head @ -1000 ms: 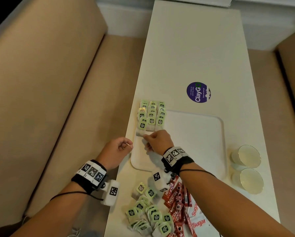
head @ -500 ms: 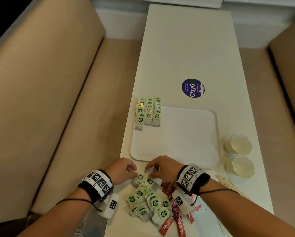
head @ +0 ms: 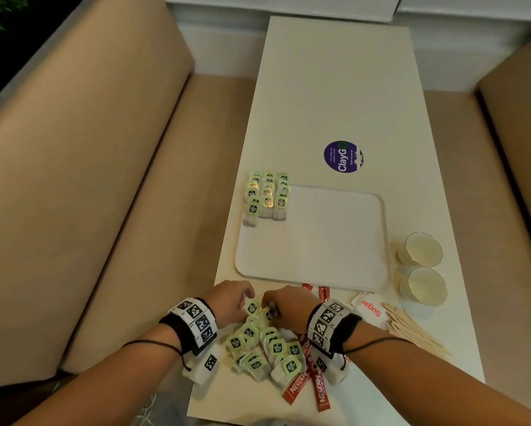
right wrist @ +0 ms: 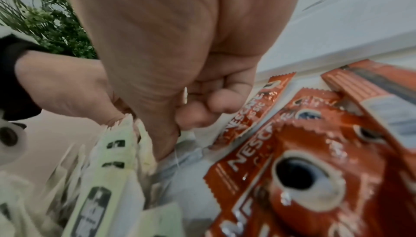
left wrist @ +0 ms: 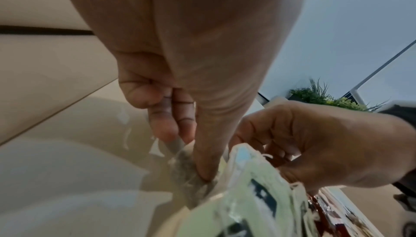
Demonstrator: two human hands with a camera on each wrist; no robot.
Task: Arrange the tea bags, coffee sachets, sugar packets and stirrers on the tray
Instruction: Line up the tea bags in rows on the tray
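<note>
both hands work at the far edge of the loose pile of tea bags [head: 262,348], which lies on the table [head: 335,87] just before the near rim of the tray [head: 319,241]. left hand [head: 229,299] pinches one tea bag [head: 252,308] between thumb and fingers; in the left wrist view the thumb [left wrist: 207,152] presses on the grey pouch [left wrist: 186,169] of this bag and the fingers [left wrist: 166,125] are curled behind it. right hand [head: 289,305] pinches a second tea bag [head: 269,315] just beside the first one; in the right wrist view its thumb [right wrist: 162,134] comes down on a bag and the other fingers [right wrist: 202,114] are curled in, with a thin string [right wrist: 176,160] hanging there

on the far left corner of the tray stand three neat rows of tea bags [head: 267,195], overlapping each other. red coffee sachets [head: 313,385] lie on the table to the right of the loose pile, partly under the right wrist. sugar packets [head: 370,309] and wooden stirrers [head: 412,330] lie more to the right, near the tray's near right corner. two paper cups [head: 422,269] stand just beside the tray's right rim, and a round purple sticker [head: 342,156] is on the table behind the tray
</note>
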